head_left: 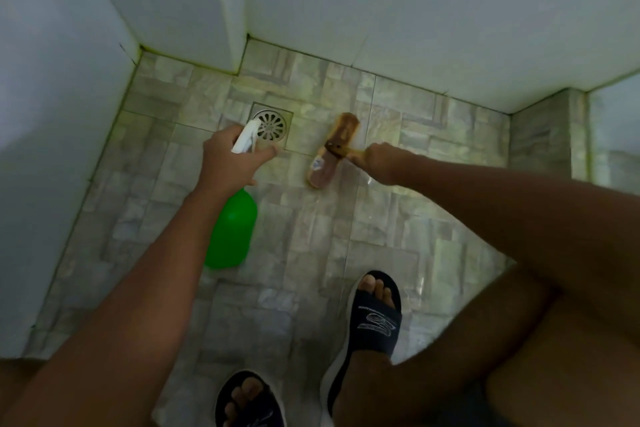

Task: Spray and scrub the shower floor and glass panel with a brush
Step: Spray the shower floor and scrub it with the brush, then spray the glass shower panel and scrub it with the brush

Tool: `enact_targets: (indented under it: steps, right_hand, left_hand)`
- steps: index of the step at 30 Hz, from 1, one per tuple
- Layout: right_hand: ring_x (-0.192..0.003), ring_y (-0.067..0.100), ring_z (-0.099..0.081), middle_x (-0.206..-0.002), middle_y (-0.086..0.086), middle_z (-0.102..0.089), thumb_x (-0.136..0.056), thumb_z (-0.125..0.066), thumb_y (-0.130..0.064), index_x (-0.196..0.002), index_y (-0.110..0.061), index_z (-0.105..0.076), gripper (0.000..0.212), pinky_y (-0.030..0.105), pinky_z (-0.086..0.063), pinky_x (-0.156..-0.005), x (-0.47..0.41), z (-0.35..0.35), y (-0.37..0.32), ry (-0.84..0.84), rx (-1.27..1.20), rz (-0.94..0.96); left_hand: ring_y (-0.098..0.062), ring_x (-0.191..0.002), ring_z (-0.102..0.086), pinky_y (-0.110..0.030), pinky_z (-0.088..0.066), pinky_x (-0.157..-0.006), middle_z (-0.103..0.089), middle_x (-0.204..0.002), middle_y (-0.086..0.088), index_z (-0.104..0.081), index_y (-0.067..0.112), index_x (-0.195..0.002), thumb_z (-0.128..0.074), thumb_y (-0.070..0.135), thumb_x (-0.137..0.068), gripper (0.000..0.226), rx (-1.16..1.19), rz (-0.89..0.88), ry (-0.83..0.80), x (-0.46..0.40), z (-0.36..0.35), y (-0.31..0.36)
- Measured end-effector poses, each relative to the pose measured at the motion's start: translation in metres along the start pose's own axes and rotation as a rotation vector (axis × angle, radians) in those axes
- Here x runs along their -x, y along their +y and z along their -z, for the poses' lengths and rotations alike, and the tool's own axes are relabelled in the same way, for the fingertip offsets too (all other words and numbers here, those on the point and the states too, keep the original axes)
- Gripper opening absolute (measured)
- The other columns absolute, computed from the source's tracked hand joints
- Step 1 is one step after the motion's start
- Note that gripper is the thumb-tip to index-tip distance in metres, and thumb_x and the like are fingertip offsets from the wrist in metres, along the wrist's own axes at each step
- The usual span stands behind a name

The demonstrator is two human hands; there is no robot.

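On the shower floor (311, 229), beside the drain (272, 125), the brush (332, 152) lies with its long axis running away from the feet. Its handle is clasped by the right hand (377, 163) (the nearer grip); the spray bottle (232, 232) is held closed-fisted in the left hand (230, 158).

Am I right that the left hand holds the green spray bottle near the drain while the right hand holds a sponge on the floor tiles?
Not quite. In the head view the right hand holds a wooden-handled brush, not a sponge, on the floor tiles. The rest stands: the left hand holds the green spray bottle near the drain.
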State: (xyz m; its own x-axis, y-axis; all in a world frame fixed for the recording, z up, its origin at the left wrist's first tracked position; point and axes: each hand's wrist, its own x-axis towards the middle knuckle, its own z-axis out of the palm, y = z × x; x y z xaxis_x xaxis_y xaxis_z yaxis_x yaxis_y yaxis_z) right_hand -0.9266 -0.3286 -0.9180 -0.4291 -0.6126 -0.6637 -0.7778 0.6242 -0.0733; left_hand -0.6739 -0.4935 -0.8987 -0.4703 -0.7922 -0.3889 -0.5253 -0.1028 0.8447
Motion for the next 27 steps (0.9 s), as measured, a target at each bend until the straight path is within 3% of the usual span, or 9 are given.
enact_targets:
  steps: [2, 4, 8, 12, 17, 21, 27]
  right_hand:
    - [-0.078, 0.024, -0.058, -0.099, 0.014, -0.063, -0.095, -0.026, -0.067, -0.104, -0.007, -0.060, 0.070, 0.030, -0.042, -0.066, 0.020, -0.003, 0.033, -0.019, -0.023, -0.113]
    - [-0.068, 0.024, -0.060, -0.097, 0.016, -0.063, -0.094, -0.027, -0.069, -0.097, -0.006, -0.056, 0.069, 0.029, -0.045, -0.055, 0.024, 0.004, 0.041, -0.060, -0.077, -0.192]
    - [-0.050, 0.023, -0.051, -0.072, 0.013, -0.051, -0.094, -0.036, -0.065, -0.094, -0.007, -0.047, 0.059, 0.025, -0.043, -0.043, 0.004, 0.016, 0.014, -0.027, -0.530, -0.314]
    - [-0.043, 0.019, -0.043, -0.064, 0.011, -0.047, -0.095, -0.042, -0.058, -0.088, -0.007, -0.049, 0.052, 0.022, -0.037, -0.043, 0.009, 0.025, -0.004, -0.013, -0.925, -0.323]
    - [-0.036, 0.015, -0.037, -0.055, 0.005, -0.044, -0.093, -0.043, -0.061, -0.076, -0.014, -0.049, 0.050, 0.020, -0.034, -0.041, 0.068, 0.073, -0.024, -0.038, -1.352, -0.348]
    - [-0.036, 0.014, -0.031, -0.050, 0.001, -0.036, -0.089, -0.044, -0.067, -0.074, -0.018, -0.043, 0.052, 0.019, -0.029, -0.041, 0.149, 0.127, -0.023, -0.028, -1.528, -0.343]
    - [-0.034, 0.015, -0.030, -0.048, 0.001, -0.033, -0.092, -0.040, -0.064, -0.062, -0.021, -0.036, 0.053, 0.021, -0.029, -0.040, 0.300, 0.225, -0.011, 0.216, -1.733, -0.430]
  left_hand:
    - [-0.020, -0.068, -0.059, -0.055, -0.064, -0.063, -0.058, -0.075, -0.008, -0.067, -0.001, -0.091, -0.089, 0.036, -0.074, 0.046, -0.038, -0.039, -0.023, 0.004, -0.007, 0.001]
    - [-0.020, -0.066, -0.055, -0.060, -0.062, -0.066, -0.055, -0.071, -0.005, -0.065, -0.002, -0.085, -0.088, 0.035, -0.073, 0.045, -0.059, -0.061, -0.043, 0.006, -0.015, 0.003]
    - [-0.019, -0.068, -0.057, -0.060, -0.062, -0.066, -0.059, -0.076, -0.008, -0.065, 0.002, -0.085, -0.088, 0.043, -0.068, 0.050, -0.036, -0.038, -0.022, 0.002, -0.023, 0.014]
    - [-0.019, -0.074, -0.064, -0.059, -0.062, -0.069, -0.069, -0.083, -0.008, -0.070, 0.008, -0.092, -0.084, 0.048, -0.070, 0.047, -0.022, -0.096, -0.005, 0.017, -0.024, 0.041]
    - [-0.040, -0.070, -0.066, -0.055, -0.061, -0.062, -0.065, -0.074, -0.016, -0.068, 0.006, -0.086, -0.082, 0.037, -0.083, 0.034, -0.058, -0.205, 0.052, 0.059, -0.014, 0.109]
    - [-0.029, -0.066, -0.058, -0.035, -0.054, -0.061, -0.061, -0.074, -0.012, -0.065, 0.007, -0.088, -0.079, 0.034, -0.086, 0.031, -0.105, -0.314, -0.002, 0.099, 0.000, 0.192]
    - [-0.006, -0.063, -0.051, -0.015, -0.041, -0.062, -0.060, -0.079, 0.001, -0.064, 0.011, -0.093, -0.079, 0.023, -0.089, 0.019, -0.162, -0.532, -0.061, 0.163, 0.025, 0.356]
